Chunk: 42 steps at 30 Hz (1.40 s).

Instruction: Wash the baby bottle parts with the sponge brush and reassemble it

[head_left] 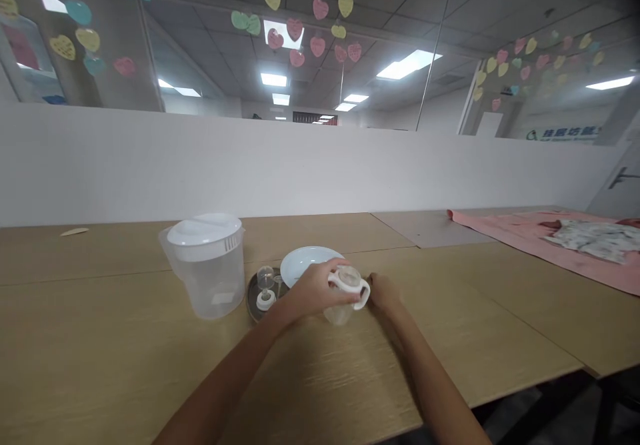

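Observation:
My left hand [316, 287] is wrapped around the top of a clear baby bottle [340, 315] with a white two-handled ring [364, 294]. The bottle is upright, low over the wooden table or standing on it; I cannot tell which. Just right of the bottle, my right hand [384, 292] is curled close to the tabletop, its fingertips mostly hidden. Behind my left hand is a white plate [306, 254]. Left of it, a dark round tray [251, 305] holds a clear cap [265, 277] and a white collar ring [266, 300].
A large translucent pitcher [215, 285] with a white lid [205, 230] stands left of the tray. At the far right, patterned fabric [595, 238] lies on a pink cloth [520, 245]. The wooden table [125, 365] ends at a front edge on the lower right.

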Motion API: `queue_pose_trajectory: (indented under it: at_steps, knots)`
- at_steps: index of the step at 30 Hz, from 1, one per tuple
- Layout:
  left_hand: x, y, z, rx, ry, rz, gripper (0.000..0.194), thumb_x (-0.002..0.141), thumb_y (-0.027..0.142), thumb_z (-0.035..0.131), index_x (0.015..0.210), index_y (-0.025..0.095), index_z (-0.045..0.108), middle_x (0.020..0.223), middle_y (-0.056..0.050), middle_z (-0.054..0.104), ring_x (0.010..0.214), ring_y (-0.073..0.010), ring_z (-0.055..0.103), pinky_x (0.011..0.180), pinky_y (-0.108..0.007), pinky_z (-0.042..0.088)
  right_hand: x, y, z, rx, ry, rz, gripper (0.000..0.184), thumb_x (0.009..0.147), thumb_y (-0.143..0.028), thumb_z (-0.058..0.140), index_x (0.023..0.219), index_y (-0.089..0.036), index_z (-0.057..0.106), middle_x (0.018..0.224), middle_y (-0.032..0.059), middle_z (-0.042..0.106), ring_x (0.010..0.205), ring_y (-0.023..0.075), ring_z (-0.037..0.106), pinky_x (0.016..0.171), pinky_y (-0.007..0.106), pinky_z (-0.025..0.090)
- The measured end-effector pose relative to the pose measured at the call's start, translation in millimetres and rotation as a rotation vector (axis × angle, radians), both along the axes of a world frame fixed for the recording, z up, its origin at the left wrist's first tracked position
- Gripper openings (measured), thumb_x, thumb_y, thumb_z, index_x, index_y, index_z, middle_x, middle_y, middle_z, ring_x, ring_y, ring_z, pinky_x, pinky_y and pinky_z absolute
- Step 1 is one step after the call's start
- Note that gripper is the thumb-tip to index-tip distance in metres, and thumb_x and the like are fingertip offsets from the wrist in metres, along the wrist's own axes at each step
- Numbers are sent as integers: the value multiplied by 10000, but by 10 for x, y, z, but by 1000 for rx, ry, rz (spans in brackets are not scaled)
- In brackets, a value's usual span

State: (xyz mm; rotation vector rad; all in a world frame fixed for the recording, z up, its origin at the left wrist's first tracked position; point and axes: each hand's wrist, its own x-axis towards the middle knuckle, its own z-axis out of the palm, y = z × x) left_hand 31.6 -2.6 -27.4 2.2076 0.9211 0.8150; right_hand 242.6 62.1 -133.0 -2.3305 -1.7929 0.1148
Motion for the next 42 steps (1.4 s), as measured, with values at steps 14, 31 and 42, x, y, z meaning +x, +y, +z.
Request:
queue_pose_trajectory:
  at_steps: [14, 31, 42]
  knots:
    - [54, -53, -204, 25, 455, -72, 598, 650, 367, 671, 1204, 219, 500, 1171, -75, 582, 1075, -268, 533, 852, -323, 422, -128, 2, -59, 44, -34, 199, 258, 849, -200, 412, 846, -140, 663, 909, 137, 680, 848, 218, 630, 612, 253, 345]
    - [-932, 676, -228, -180, 842, 463, 59, 517, 150, 630, 479, 161, 586, 440, -35, 581, 498, -191, 573, 532, -270, 435, -331, 328, 569, -20, 102, 196, 103, 655, -242, 654, 674, -141, 659, 573, 82, 637, 647, 207, 646, 564, 248, 420]
    - [-869, 731, -329, -46, 781, 468, 108, 620, 172, 560, 632, 172, 667, 698, -82, 691, 653, -210, 617, 583, -260, 446, -575, 548, 856, -152, 214, 324, 136, 665, -157, 626, 538, -130, 584, 468, 51, 604, 449, 159, 599, 459, 233, 448]
